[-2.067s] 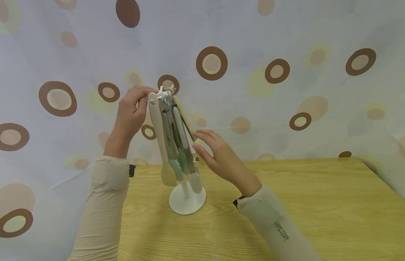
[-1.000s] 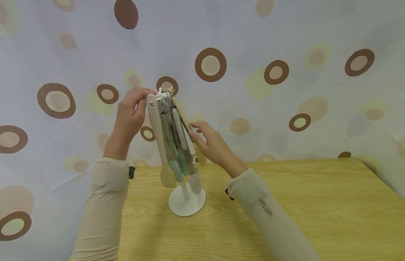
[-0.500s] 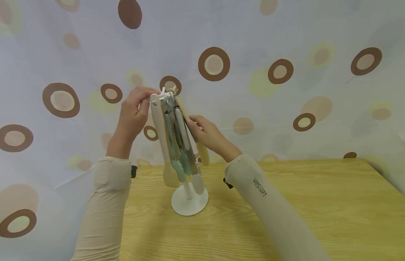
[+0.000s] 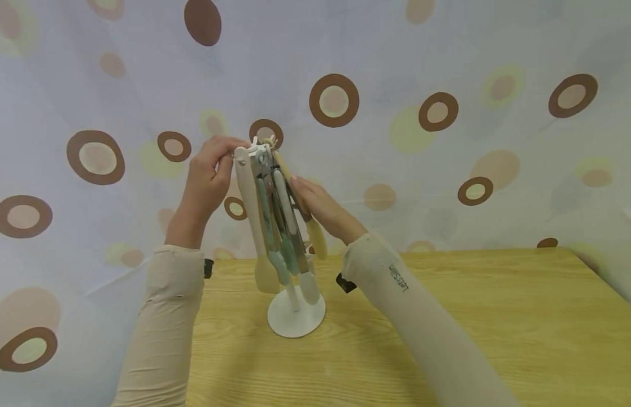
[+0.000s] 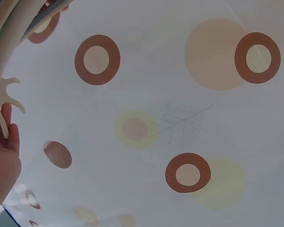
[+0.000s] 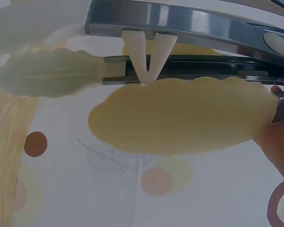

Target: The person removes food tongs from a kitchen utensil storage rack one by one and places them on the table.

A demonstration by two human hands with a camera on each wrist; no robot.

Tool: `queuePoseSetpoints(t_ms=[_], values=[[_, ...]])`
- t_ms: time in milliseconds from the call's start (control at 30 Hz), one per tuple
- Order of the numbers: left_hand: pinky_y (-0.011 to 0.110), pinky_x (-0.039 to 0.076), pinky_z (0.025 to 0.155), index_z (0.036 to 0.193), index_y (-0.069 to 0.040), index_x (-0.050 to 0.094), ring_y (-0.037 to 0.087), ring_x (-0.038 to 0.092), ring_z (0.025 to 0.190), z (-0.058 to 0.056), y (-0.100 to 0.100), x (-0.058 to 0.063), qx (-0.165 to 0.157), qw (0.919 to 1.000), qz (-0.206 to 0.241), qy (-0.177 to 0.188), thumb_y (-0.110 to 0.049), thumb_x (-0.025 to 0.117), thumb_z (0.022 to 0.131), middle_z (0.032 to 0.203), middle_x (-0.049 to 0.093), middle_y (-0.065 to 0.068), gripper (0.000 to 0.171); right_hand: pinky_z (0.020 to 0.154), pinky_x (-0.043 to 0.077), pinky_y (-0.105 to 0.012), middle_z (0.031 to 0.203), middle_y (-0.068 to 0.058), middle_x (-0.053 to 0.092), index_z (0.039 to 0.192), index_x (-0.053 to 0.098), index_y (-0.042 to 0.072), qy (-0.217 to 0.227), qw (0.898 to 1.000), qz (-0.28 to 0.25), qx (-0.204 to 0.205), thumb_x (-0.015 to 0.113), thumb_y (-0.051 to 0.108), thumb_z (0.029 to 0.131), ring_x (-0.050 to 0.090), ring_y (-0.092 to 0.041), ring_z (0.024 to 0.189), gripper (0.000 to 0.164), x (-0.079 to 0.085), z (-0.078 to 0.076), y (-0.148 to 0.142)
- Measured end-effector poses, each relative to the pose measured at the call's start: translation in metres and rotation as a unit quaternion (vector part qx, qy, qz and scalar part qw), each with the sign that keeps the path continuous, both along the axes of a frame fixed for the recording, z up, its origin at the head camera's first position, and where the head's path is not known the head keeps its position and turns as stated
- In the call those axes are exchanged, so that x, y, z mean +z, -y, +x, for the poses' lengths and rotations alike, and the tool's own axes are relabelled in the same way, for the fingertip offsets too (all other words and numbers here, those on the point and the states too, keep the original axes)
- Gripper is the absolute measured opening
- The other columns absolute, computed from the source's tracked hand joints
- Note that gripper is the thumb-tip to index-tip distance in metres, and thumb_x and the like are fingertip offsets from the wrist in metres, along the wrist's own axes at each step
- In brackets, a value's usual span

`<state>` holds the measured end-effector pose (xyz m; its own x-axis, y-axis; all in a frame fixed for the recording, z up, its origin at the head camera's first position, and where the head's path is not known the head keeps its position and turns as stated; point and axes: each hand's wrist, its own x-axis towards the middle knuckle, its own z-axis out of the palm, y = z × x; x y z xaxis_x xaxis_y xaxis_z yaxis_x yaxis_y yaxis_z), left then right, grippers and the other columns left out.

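Yellow tongs (image 4: pixel 316 237), scallop-edged and metal-necked, slanted toward five o'clock from the top of the smooth white stand (image 4: pixel 287 323), my right fingers (image 4: pixel 305 189) clamped round them; my left fingers (image 4: pixel 227 141) gripped a curved prong (image 5: pixel 3 125) at nine o'clock.

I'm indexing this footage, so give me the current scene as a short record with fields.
Support: white stand, round base on the wood-grain table
Left hand: grips the top of the stand
Right hand: holds yellow-tipped tongs
Also hanging on stand: beige spatula, green tongs, white-tipped tongs
Backdrop: pale, patterned with leaves and circles, several brown-ringed
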<state>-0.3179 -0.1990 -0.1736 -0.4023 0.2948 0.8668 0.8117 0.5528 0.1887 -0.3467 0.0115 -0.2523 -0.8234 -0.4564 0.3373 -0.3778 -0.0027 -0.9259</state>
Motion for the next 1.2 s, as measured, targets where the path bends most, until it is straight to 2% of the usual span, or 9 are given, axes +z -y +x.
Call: queuePoseSetpoints(t_ms=[67, 100, 200, 367, 500, 600, 833, 1200], values=[[0.041, 0.039, 0.09, 0.106, 0.002, 0.069, 0.03, 0.055, 0.105, 0.0, 0.001, 0.0, 0.0, 1.0, 0.0, 0.002, 0.004, 0.04, 0.094, 0.11, 0.065, 0.018, 0.031, 0.111, 0.024, -0.037, 0.152, -0.011, 0.032, 0.149, 0.031, 0.005, 0.016, 1.0, -0.005, 0.005, 0.027, 0.039, 0.105, 0.028, -0.02, 0.139, 0.057, 0.001, -0.001, 0.002], [0.041, 0.039, 0.09, 0.107, 0.002, 0.069, 0.03, 0.055, 0.105, 0.0, 0.001, 0.0, 0.0, 1.0, -0.002, 0.003, 0.004, 0.04, 0.094, 0.111, 0.065, 0.018, 0.031, 0.114, 0.021, -0.039, 0.158, -0.009, 0.022, 0.153, 0.022, 0.007, 0.024, 1.0, -0.008, 0.008, 0.027, 0.038, 0.105, 0.021, -0.02, 0.143, 0.058, 0.001, -0.002, 0.002], [0.041, 0.039, 0.09, 0.107, 0.001, 0.069, 0.029, 0.055, 0.106, 0.0, 0.002, 0.0, 0.001, 1.0, -0.001, 0.007, 0.003, 0.04, 0.094, 0.111, 0.065, 0.017, 0.031, 0.112, 0.025, -0.04, 0.157, -0.01, 0.024, 0.152, 0.023, 0.006, 0.037, 0.999, -0.014, 0.016, 0.027, 0.037, 0.105, 0.025, -0.024, 0.142, 0.057, 0.001, -0.005, 0.005], [0.041, 0.038, 0.09, 0.107, 0.001, 0.069, 0.03, 0.055, 0.106, 0.0, 0.0, 0.0, -0.003, 1.0, 0.0, 0.003, 0.004, 0.04, 0.094, 0.111, 0.065, 0.017, 0.031, 0.111, 0.028, -0.039, 0.157, -0.005, 0.025, 0.153, 0.024, 0.01, 0.053, 0.998, -0.006, 0.017, 0.03, 0.043, 0.103, 0.027, -0.02, 0.141, 0.06, 0.002, -0.006, 0.006], [0.041, 0.038, 0.09, 0.106, 0.001, 0.069, 0.03, 0.054, 0.106, 0.001, 0.001, 0.0, -0.004, 1.0, 0.003, 0.006, 0.004, 0.041, 0.094, 0.111, 0.065, 0.017, 0.031, 0.105, 0.036, -0.042, 0.144, -0.011, 0.042, 0.146, 0.037, 0.009, 0.063, 0.998, -0.005, 0.02, 0.028, 0.05, 0.102, 0.042, -0.025, 0.131, 0.061, 0.001, -0.008, 0.006], [0.042, 0.038, 0.091, 0.106, 0.002, 0.069, 0.031, 0.054, 0.107, 0.001, 0.001, 0.0, -0.006, 1.0, 0.002, 0.008, 0.004, 0.041, 0.095, 0.112, 0.065, 0.018, 0.03, 0.102, 0.039, -0.042, 0.136, -0.013, 0.048, 0.142, 0.042, 0.007, 0.072, 0.997, -0.002, 0.02, 0.028, 0.052, 0.101, 0.048, -0.027, 0.124, 0.062, 0.0, -0.01, 0.007], [0.041, 0.037, 0.088, 0.107, 0.002, 0.068, 0.031, 0.053, 0.104, 0.0, 0.001, -0.001, -0.007, 0.9999, -0.003, 0.01, 0.003, 0.04, 0.095, 0.112, 0.064, 0.018, 0.031, 0.107, 0.035, -0.04, 0.153, -0.007, 0.032, 0.151, 0.028, 0.011, 0.078, 0.996, 0.018, 0.028, 0.026, 0.054, 0.1, 0.035, -0.023, 0.137, 0.067, -0.001, -0.012, 0.007], [0.042, 0.037, 0.087, 0.107, 0.002, 0.068, 0.032, 0.053, 0.103, 0.0, 0.002, -0.001, -0.006, 0.9999, -0.01, -0.001, 0.003, 0.04, 0.095, 0.112, 0.064, 0.018, 0.031, 0.112, 0.025, -0.045, 0.16, -0.003, 0.012, 0.156, 0.009, 0.017, 0.103, 0.99, 0.005, 0.092, 0.018, 0.058, 0.099, 0.017, -0.021, 0.145, 0.071, 0.0, -0.018, 0.009]])
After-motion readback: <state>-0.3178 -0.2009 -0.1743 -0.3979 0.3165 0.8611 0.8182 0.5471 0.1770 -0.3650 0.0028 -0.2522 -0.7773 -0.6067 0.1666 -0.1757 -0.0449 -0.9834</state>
